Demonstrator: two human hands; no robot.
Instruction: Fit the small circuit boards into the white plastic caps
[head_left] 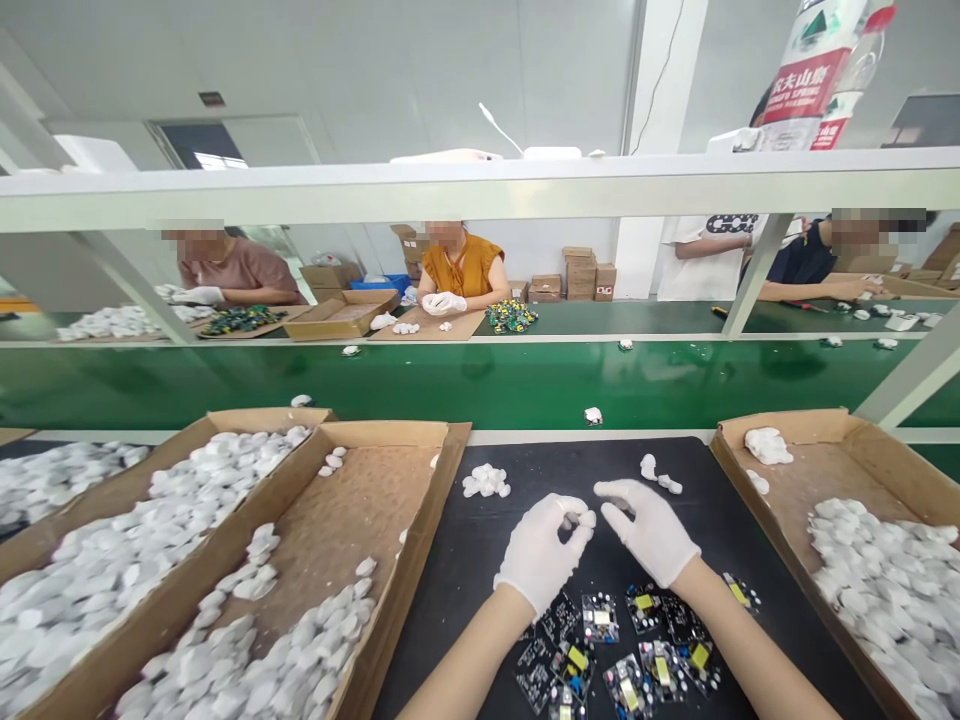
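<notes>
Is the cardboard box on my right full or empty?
Partly full: white pieces heap the near part of the box, while its bare bottom shows farther back.

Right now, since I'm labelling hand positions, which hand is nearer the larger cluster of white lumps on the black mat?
Left. The left hand is just right of the cluster, on its near side; the right hand is farther right.

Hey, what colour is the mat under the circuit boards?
The mat is black, best seen in the head view.
</notes>
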